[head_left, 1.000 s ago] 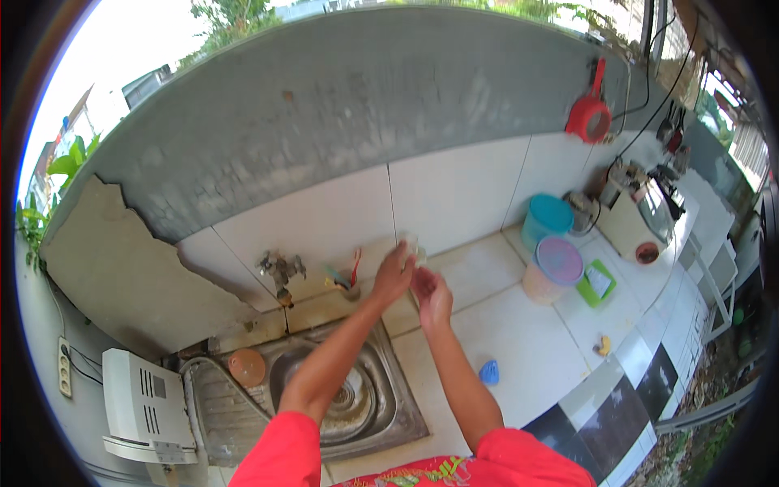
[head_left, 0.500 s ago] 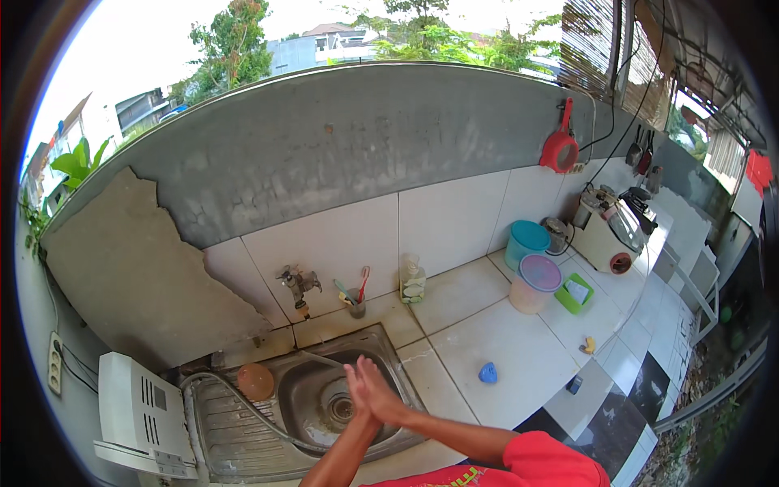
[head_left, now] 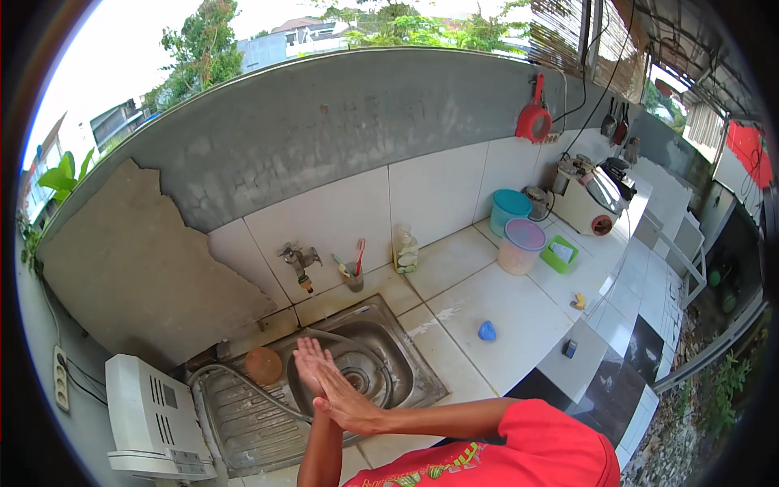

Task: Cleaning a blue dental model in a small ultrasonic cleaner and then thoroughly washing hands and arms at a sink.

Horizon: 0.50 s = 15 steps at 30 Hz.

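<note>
Head view: left hand (head_left: 308, 367) and right hand (head_left: 349, 403) press together, fingers straight, nothing visibly gripped, over the sink (head_left: 418, 365), presumably so drips fall inside. From them, tap (head_left: 302, 264) at twelve o'clock; bottle (head_left: 406, 252) at one, probably for easy reach.

The bare left hand (head_left: 308, 364) and bare right hand (head_left: 354, 408) have left the clear bottle with green-and-white markings (head_left: 406, 253), now well ahead and rightward of them. The round metal drain (head_left: 355, 379), leftward half a second ago, now shows just rightward of both.
</note>
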Each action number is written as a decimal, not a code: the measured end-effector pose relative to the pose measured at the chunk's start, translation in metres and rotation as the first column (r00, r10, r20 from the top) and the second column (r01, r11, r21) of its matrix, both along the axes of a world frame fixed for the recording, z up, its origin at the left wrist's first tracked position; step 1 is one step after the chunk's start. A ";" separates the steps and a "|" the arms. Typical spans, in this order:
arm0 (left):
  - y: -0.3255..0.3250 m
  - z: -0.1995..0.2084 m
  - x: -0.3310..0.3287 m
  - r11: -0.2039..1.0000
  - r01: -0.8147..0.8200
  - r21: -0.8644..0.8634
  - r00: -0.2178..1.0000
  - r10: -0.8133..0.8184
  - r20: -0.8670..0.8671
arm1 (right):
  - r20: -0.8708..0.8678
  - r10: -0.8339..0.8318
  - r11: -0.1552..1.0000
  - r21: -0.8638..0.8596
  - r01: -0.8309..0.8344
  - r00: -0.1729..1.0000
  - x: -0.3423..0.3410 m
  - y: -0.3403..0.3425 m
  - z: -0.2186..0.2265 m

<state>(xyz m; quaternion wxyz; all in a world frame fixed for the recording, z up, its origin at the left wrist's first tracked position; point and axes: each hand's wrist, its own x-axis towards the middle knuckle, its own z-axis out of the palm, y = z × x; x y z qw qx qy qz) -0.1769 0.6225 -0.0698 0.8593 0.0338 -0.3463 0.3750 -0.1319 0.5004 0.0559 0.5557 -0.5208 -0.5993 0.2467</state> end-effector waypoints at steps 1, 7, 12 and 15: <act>-0.022 0.012 0.003 0.996 -0.069 -0.057 0.993 0.064 -0.100 | 0.223 -0.067 0.996 0.070 0.052 0.972 -0.004 -0.002 0.000; -0.044 0.077 -0.016 0.551 -0.480 0.683 0.110 0.810 -0.576 | -0.246 0.081 0.994 -0.046 -0.095 0.966 -0.002 0.019 -0.012; -0.103 0.135 -0.002 0.858 -0.361 0.366 0.295 0.477 -0.828 | -0.086 -0.092 0.976 -0.206 0.073 0.992 0.030 0.033 0.010; -0.082 0.140 -0.002 0.859 -0.372 0.353 0.178 0.439 -0.881 | -0.045 0.058 0.995 -0.081 -0.062 0.997 -0.010 0.015 -0.022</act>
